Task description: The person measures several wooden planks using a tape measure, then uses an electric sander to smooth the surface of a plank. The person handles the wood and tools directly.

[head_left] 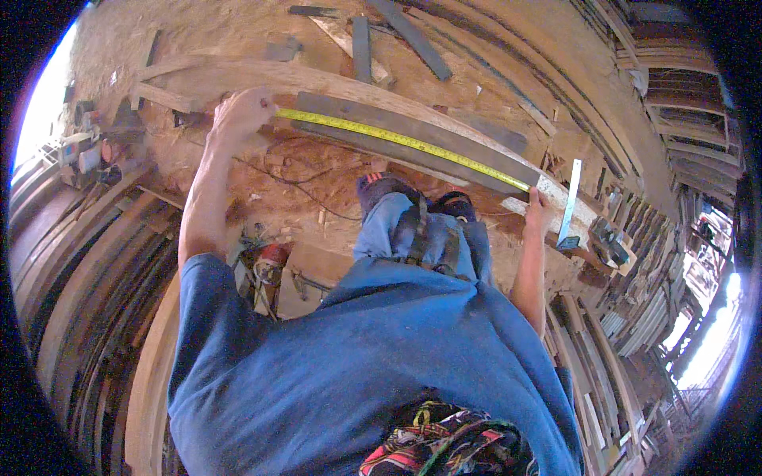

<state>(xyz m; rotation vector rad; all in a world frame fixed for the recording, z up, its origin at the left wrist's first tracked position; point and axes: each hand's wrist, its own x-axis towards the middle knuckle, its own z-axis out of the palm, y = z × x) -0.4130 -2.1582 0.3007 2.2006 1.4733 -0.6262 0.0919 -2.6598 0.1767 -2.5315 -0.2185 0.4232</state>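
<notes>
A yellow tape measure (409, 142) is stretched along a dark grey-brown board (468, 166) that lies across a long pale wooden beam (222, 73). My left hand (244, 111) is closed at the tape's left end, beyond the board's end; whatever part of the tape sits inside the fist is hidden. At the other end, my right hand (539, 209) pinches the tape near the board's right corner. Just right of that hand, a try square (570, 208) with a metal blade rests on the beam. A blocky dark tool (609, 243), possibly a plane, sits beyond it.
Offcuts (362, 49) lie on the dusty ground past the beam. Stacked long boards (87, 309) fill the left side, and more planks (591, 365) lie at the right. A cord (294, 181) trails over the ground near my feet. A red-topped tool (272, 258) stands beside my left arm.
</notes>
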